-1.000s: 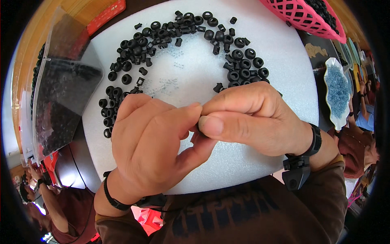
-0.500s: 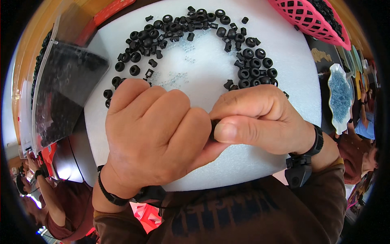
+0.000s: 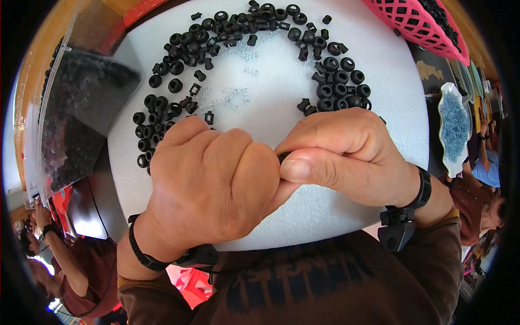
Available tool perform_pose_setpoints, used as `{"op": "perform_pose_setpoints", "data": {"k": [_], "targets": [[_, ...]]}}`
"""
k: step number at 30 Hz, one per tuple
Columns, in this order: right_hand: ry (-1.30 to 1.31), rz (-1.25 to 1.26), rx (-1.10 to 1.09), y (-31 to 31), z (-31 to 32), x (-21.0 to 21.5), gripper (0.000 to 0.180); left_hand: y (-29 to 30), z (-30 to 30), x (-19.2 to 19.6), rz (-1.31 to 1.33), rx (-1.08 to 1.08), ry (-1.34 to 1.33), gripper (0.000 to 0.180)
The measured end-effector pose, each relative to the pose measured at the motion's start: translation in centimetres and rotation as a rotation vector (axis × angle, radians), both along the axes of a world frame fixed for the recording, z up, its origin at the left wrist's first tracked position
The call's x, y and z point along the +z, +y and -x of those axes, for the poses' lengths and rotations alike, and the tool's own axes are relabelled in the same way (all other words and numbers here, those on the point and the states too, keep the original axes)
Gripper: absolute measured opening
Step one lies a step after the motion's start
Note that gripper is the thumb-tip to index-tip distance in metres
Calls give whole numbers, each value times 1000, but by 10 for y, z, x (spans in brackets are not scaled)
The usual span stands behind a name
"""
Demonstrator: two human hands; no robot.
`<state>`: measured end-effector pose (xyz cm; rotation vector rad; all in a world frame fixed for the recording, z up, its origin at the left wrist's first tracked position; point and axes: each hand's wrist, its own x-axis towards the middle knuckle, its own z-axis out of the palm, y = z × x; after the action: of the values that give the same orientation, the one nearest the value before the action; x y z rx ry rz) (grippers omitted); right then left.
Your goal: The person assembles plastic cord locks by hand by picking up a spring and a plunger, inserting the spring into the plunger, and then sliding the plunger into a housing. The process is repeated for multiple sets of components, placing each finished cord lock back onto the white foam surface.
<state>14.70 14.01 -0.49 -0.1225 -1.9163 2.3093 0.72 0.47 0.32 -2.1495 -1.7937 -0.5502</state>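
Observation:
My left hand [image 3: 214, 184] is closed in a fist, knuckles up, over the near middle of a white foam board [image 3: 346, 211]. Against it, my right hand [image 3: 346, 160] pinches a small black part [image 3: 283, 156] between thumb and forefinger. Most of that part is hidden between the two hands, so its exact shape does not show. What the left fingers hold is out of sight beneath the fist. Beyond the hands, round black ball-shaped pieces with holes [image 3: 339, 89] and smaller black spool-shaped pieces [image 3: 199, 75] lie in an arc. Tiny clear beads [image 3: 225, 100] are scattered inside that arc.
A clear plastic box of black parts [image 3: 81, 119] stands at the left. At the far right is a pink basket [image 3: 417, 24] with black pieces. A white scalloped dish [image 3: 448, 92] of bluish clear beads sits at right. Other people are at both sides.
My left hand has shifted slightly right and toward me, uncovering more black pieces on the left. The pinched black part now shows less between my hands.

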Motion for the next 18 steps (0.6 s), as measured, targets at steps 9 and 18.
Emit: {"op": "perform_pose_setpoints", "data": {"k": [9, 18], "targets": [[-79, 346, 74, -2, -2, 12, 29, 6, 1, 8, -62, -62, -184, 37], [-256, 343, 216, 0, -2, 5, 42, 8, 6, 8, -49, -81, -226, 41]]}}
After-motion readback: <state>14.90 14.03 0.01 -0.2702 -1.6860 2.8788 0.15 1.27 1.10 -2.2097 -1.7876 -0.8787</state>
